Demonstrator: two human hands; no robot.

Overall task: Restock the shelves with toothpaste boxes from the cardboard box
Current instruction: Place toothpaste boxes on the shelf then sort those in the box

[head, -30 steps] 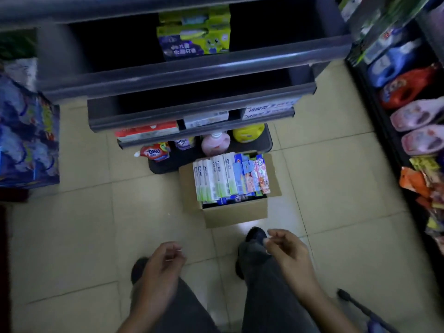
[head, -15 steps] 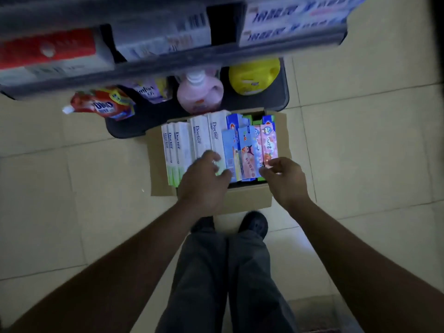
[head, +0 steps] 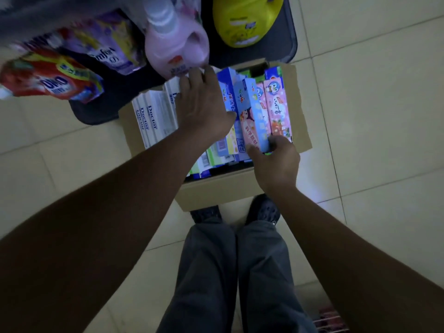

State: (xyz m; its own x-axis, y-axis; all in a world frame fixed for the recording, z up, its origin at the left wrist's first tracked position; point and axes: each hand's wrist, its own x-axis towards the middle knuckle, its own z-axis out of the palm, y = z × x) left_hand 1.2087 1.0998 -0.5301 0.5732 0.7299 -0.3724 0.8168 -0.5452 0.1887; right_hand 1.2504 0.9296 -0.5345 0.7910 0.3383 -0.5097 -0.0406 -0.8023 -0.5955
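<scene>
**Fingers (head: 275, 141) pinch a cartoon box (head: 252, 109) as the other hand rests on the row**

At centre right of the frame, the right hand (head: 276, 164) has its thumb and fingers closed on the near end of the cartoon box. This light-blue and pink carton stands on edge among the toothpaste boxes (head: 280, 109). The left hand (head: 204, 109), at upper centre, lies spread over the tops of the row with its fingers mostly straight and its thumb against a blue carton. Its fingertips may hook over the far ends, but that part is hidden. All the stock sits packed in the cardboard box (head: 216, 188), which is on the floor (head: 372, 116) just in front of the bottom shelf (head: 289, 44).

The cartons look light, and probably stiff along their length but easy to dent on the broad faces. The glossy print is likely a little slippery. Because they are packed tightly, a hold on the end flaps or narrow edges should serve best, with a straight lift so the neighbours do not come too.

The white boxes (head: 153, 116) at centre left read "Doctor". The cartoon cartons carry Chinese characters too blurred to read. On the bottom shelf, a purple pouch (head: 105, 54) at upper left reads "Comfort" and a red pouch (head: 52, 82) reads "OMO". The labels on the pink bottle (head: 175, 42) and the yellow bottle (head: 242, 20) at top centre are illegible.
</scene>
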